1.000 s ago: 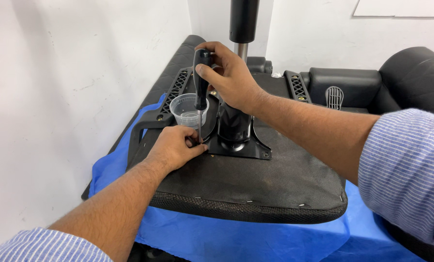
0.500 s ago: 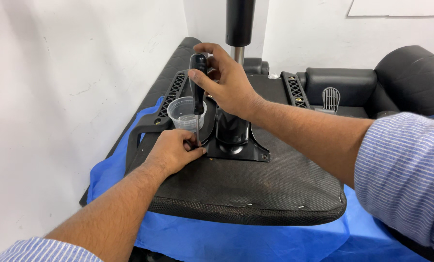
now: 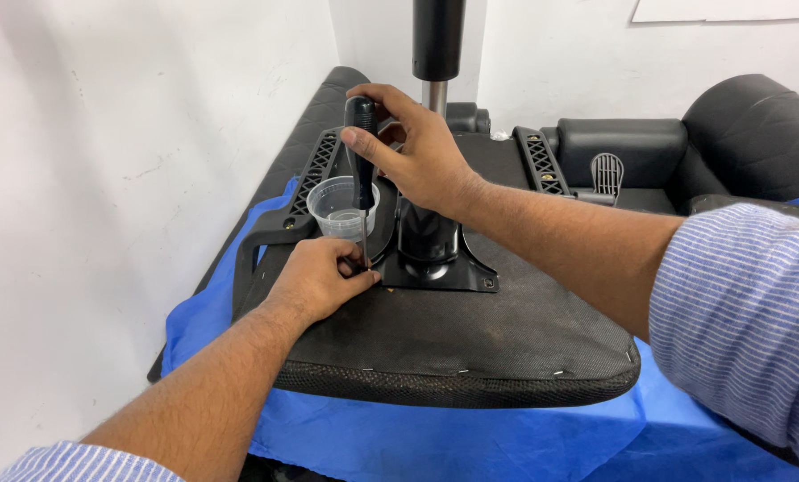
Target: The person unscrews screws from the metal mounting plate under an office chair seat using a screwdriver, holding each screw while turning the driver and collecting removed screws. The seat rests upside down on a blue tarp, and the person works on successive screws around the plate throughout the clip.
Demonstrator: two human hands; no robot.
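Note:
An upturned office-chair seat (image 3: 471,344) lies on a blue sheet (image 3: 435,437), its black metal mounting plate (image 3: 435,263) and gas cylinder (image 3: 438,45) pointing up. My right hand (image 3: 417,152) grips the black handle of a screwdriver (image 3: 361,170) held upright, its tip down at the plate's left corner. My left hand (image 3: 319,281) rests on the seat underside, fingertips pinched around the screwdriver tip, where a small screw may be hidden. A small clear plastic cup (image 3: 341,210) stands just behind the shaft.
A black plastic armrest (image 3: 274,236) sits on the seat's left side, another armrest bracket (image 3: 542,161) at the back. A black sofa (image 3: 685,143) lies behind and to the right. A white wall (image 3: 105,178) runs close along the left.
My right hand and the screwdriver have stayed upright over the plate's left corner; my left hand keeps its pinch at the tip. The view has shifted slightly.

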